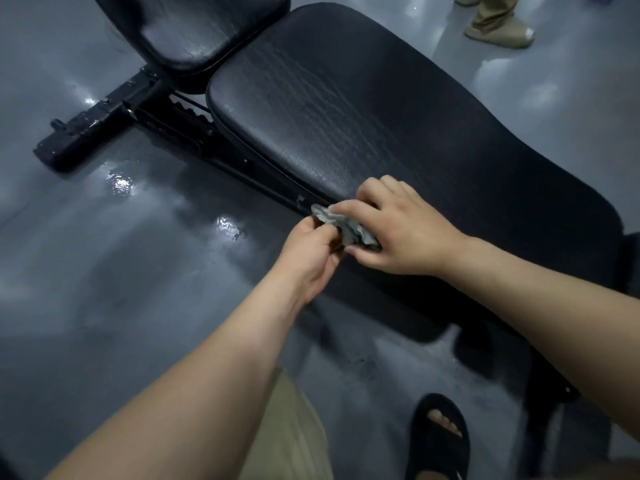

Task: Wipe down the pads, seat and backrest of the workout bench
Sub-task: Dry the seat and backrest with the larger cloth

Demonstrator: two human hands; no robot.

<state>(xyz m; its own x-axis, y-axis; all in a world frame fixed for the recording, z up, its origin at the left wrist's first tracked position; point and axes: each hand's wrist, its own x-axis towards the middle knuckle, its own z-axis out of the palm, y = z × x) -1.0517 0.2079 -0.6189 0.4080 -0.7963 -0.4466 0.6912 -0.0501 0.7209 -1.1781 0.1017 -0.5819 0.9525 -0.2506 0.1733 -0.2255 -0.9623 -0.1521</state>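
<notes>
A black padded workout bench lies across the view: its long backrest (381, 116) runs from centre to the right, and the smaller seat pad (194, 29) sits at the top left. A crumpled grey cloth (341, 225) is pressed against the near side edge of the backrest. My right hand (401, 230) covers the cloth from above, fingers curled over it. My left hand (311, 254) pinches the cloth's lower left end from below. Both hands touch each other at the cloth.
The bench's black steel frame (104, 123) and toothed adjustment rail stretch left over a glossy grey floor (121, 254). My sandalled foot (440, 434) stands near the bench's front. Another person's legs and shoes (498, 26) stand at the top right.
</notes>
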